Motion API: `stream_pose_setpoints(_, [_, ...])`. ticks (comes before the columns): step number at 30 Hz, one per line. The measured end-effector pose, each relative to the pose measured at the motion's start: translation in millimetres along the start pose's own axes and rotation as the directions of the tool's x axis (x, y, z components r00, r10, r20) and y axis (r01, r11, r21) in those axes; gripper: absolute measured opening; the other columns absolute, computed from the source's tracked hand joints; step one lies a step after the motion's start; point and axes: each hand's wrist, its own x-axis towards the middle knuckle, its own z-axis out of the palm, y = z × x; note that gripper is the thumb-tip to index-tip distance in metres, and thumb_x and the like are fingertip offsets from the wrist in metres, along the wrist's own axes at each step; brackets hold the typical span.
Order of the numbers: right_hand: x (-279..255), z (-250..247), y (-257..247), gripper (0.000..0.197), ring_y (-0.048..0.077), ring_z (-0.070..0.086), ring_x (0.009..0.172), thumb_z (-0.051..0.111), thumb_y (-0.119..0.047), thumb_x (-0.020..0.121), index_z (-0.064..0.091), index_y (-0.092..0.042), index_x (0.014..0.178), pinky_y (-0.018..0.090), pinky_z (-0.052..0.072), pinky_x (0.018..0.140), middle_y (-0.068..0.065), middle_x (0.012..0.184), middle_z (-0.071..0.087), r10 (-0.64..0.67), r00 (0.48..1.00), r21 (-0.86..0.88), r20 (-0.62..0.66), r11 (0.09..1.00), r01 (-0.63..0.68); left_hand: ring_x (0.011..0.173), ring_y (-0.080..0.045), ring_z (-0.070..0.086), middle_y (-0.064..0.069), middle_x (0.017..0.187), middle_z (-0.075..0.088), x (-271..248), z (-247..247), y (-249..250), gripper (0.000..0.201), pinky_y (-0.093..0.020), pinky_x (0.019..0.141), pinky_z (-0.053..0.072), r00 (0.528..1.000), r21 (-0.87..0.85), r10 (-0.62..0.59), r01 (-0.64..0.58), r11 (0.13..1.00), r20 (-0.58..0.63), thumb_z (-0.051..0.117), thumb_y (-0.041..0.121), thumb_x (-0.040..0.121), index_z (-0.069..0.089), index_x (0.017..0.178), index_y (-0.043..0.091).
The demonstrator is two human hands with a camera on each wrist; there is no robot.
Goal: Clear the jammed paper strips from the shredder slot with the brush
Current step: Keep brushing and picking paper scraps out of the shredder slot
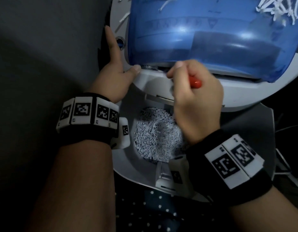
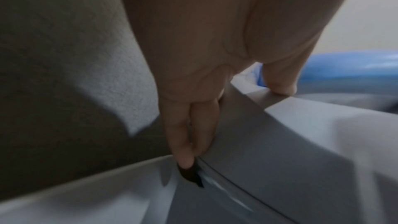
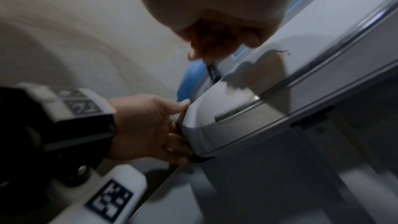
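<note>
While right grip [image 1: 191, 91] is clenching the brush [image 1: 195, 82] at the slot [image 1: 155, 67], left grip [image 1: 114, 76], fingers straight, is bracing the shredder [image 1: 155, 84]; hard jabbing prob. packs strips deeper w/ bristles snagging.

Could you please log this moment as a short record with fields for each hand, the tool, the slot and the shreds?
left hand: braces the shredder at its left edge, fingers straight along the side, thumb on the top by the slot
right hand: grips the brush
brush: red handle end shows; working end hidden at the slot
slot: under the front edge of the blue cover; jam not clearly visible
shreds: pile in the bin below; loose strips on the cover
</note>
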Motion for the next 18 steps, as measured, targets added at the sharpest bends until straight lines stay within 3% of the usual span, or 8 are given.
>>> stream_pose_setpoints(2, [1, -3, -4, 0.038, 0.027, 0.057, 0.063, 0.05, -0.029, 0.098, 0.062, 0.0, 0.076, 0.046, 0.045, 0.063, 0.011, 0.062, 0.057, -0.006, 0.999, 0.067, -0.04, 0.998, 0.009, 0.089, 0.024, 0.002, 0.002, 0.165, 0.001, 1, -1, 0, 0.087, 0.008, 0.076, -0.002, 1.0, -0.004, -0.013, 0.013, 1.0, -0.004, 0.049, 0.023, 0.104, -0.023, 0.154, 0.02])
stream_pose_setpoints(5, [-5, 3, -9, 0.025, 0.015, 0.065, 0.072, 0.054, -0.028, 0.099, 0.07, -0.013, 0.087, 0.04, 0.052, 0.071, -0.002, 0.071, 0.066, -0.01, 0.992, 0.093, 0.127, 0.996, -0.001, 0.085, 0.027, 0.0, 0.004, 0.163, 0.005, 0, -1, 1, 0.088, 0.015, 0.07, -0.004, 1.0, -0.019, 0.009, -0.008, 1.0, 0.008, 0.049, 0.021, 0.104, -0.023, 0.154, 0.019])
stream_pose_setpoints(7, [-7, 7, -6, 0.022, 0.014, 0.067, 0.079, 0.055, -0.031, 0.098, 0.072, -0.019, 0.092, 0.042, 0.053, 0.077, -0.006, 0.077, 0.069, 0.016, 0.985, 0.061, 0.174, 0.998, -0.027, 0.082, 0.026, 0.001, 0.004, 0.162, 0.007, -1, -1, 2, 0.088, 0.014, 0.068, -0.003, 1.0, -0.026, 0.004, -0.004, 1.0, 0.009, 0.049, 0.021, 0.104, -0.024, 0.154, 0.019])
stream_pose_setpoints(10, [-1, 1, -4, 0.03, 0.018, 0.065, 0.07, 0.052, -0.035, 0.097, 0.071, -0.019, 0.082, 0.045, 0.052, 0.073, -0.004, 0.066, 0.065, 0.046, 0.998, 0.048, 0.048, 0.998, -0.048, 0.08, 0.023, -0.001, -0.001, 0.164, 0.004, -2, 0, 4, 0.087, 0.006, 0.071, -0.002, 1.0, -0.012, -0.003, 0.003, 1.0, -0.008, 0.048, 0.022, 0.105, -0.023, 0.154, 0.019])
stream_pose_setpoints(13, [6, -14, -8, 0.04, 0.017, 0.06, 0.062, 0.048, -0.042, 0.095, 0.066, -0.023, 0.066, 0.045, 0.052, 0.07, -0.012, 0.053, 0.057, 0.082, 0.992, 0.133, -0.095, 0.989, -0.069, 0.082, 0.022, 0.002, 0.0, 0.165, 0.003, -1, -1, 4, 0.087, 0.002, 0.076, 0.001, 1.0, -0.033, -0.015, 0.016, 0.999, 0.005, 0.048, 0.022, 0.105, -0.025, 0.153, 0.021])
stream_pose_setpoints(17, [15, -35, -2, 0.045, 0.011, 0.058, 0.059, 0.043, -0.039, 0.092, 0.06, -0.019, 0.056, 0.032, 0.048, 0.065, -0.009, 0.051, 0.055, 0.055, 0.966, 0.057, -0.252, 0.998, -0.042, 0.085, 0.022, 0.003, 0.001, 0.165, 0.002, 0, -1, 4, 0.087, 0.01, 0.071, -0.003, 1.0, -0.022, -0.014, 0.014, 1.0, 0.0, 0.048, 0.022, 0.104, -0.024, 0.153, 0.02])
stream_pose_setpoints(18, [17, -36, 2, 0.044, 0.014, 0.059, 0.06, 0.043, -0.036, 0.092, 0.061, -0.014, 0.058, 0.034, 0.048, 0.064, -0.004, 0.053, 0.057, 0.065, 0.96, 0.011, -0.273, 0.998, -0.064, 0.085, 0.023, 0.002, 0.001, 0.165, 0.001, 0, -1, 3, 0.087, 0.013, 0.069, -0.006, 1.0, -0.011, -0.009, 0.009, 1.0, -0.004, 0.048, 0.022, 0.104, -0.023, 0.154, 0.019])
